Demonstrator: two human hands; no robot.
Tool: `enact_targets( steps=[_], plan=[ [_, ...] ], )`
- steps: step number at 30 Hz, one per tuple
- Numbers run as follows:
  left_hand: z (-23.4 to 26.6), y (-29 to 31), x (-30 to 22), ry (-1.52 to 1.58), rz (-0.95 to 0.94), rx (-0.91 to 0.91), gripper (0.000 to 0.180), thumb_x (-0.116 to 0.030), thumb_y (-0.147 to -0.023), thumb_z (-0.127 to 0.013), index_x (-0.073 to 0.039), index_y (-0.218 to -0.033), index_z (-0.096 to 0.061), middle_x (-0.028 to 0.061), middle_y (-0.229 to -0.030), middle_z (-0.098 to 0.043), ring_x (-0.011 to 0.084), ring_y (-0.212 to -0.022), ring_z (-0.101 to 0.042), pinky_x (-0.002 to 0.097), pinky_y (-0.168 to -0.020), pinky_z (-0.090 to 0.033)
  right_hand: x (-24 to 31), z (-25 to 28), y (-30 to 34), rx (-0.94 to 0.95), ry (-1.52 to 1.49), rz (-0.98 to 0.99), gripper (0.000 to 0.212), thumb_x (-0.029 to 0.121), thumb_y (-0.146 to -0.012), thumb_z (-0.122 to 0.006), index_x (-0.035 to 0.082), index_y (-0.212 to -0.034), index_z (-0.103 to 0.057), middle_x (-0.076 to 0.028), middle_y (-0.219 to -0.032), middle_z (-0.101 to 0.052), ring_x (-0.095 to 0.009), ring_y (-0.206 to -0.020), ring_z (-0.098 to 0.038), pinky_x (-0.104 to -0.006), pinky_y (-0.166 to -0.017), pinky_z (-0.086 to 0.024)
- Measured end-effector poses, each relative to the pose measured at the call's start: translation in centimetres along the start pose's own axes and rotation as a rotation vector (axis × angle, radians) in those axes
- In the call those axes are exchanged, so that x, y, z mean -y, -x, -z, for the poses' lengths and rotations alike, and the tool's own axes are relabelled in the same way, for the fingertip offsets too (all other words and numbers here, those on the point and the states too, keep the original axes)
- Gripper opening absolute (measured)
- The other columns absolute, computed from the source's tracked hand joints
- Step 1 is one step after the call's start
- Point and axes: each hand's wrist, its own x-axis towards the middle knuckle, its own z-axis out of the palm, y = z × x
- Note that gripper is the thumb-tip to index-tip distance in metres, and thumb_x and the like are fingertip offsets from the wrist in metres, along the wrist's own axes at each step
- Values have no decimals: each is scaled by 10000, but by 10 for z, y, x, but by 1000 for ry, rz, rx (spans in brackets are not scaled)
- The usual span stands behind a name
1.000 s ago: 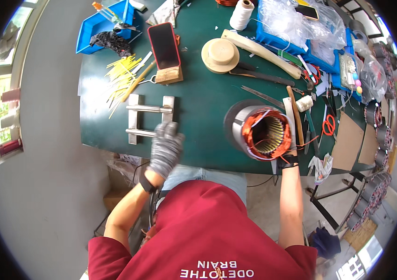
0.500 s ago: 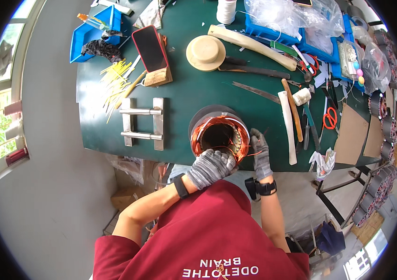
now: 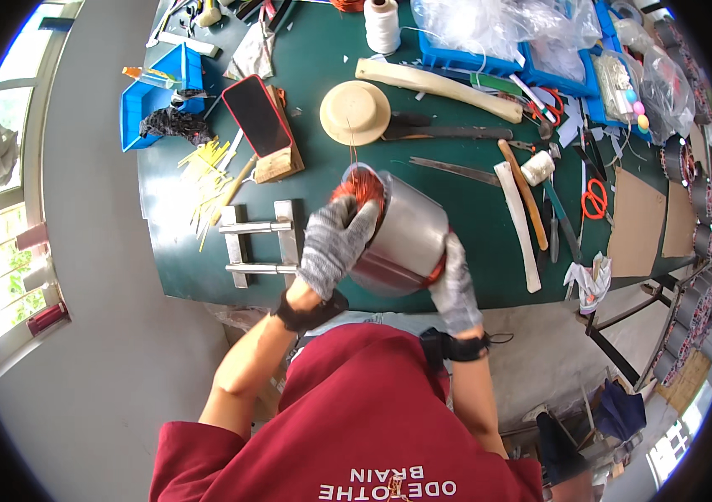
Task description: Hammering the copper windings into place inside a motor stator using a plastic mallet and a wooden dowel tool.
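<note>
- Wound metal cylinder point(image 3: 406, 230): tilted, held over the near part of the tabletop point(image 3: 485, 259); I cannot tell whether it touches down.
- Left hand point(image 3: 335, 243): fingers bent, closed over the orange winding point(image 3: 364, 186) at the cylinder's left end.
- Right hand point(image 3: 456, 289): clasping the right end, fingertips partly hidden from me.
- Writing: I note white capitals, upside down in my view, on the red shirt point(image 3: 356, 402).

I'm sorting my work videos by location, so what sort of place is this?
Probably a motor-winding workshop: the left hand and right hand hold a metal cylinder with orange windings, similar cores seem stacked at the right, and orange-handled scissors lie on the green bench.
</note>
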Motion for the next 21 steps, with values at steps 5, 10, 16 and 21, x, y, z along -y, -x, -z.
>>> enact_targets(
  steps=[5,10,16,21],
  plan=[
    [-17,13,50,476,33,76,464,-415,-973,-332,-58,-1177,-547,70,-980,-639,131,-852,-620,270,-699,-516,46,-23,58,-56,746,293,386,323,-878,-562,-23,-1048,-567,-52,-862,-625,-119,-769,-567,-295,-689,-462],
    [-52,-18,118,446,251,268,599,-538,-908,-395,-89,-1303,-437,131,-1253,-510,272,-1138,-489,404,-941,-401,22,-32,46,184,1537,835,250,223,-840,-616,-1,-943,-574,-155,-800,-579,-307,-686,-565,-399,-629,-444],
    [12,12,73,-522,-494,-133,575,-182,-787,-599,-44,-1311,-404,278,-1305,-367,422,-1195,-379,442,-1010,-329,-27,-51,32,281,1621,928,235,154,-883,-541,22,-1073,-578,-181,-930,-603,-318,-861,-591,-382,-733,-466],
    [28,26,87,-237,-519,216,534,-179,-843,-552,-7,-1320,-386,227,-1304,-408,363,-1243,-371,399,-1053,-280,-15,-70,64,288,1053,517,246,111,-881,-538,-7,-1095,-563,-165,-946,-647,-276,-824,-648,-332,-761,-516]
  ],
)
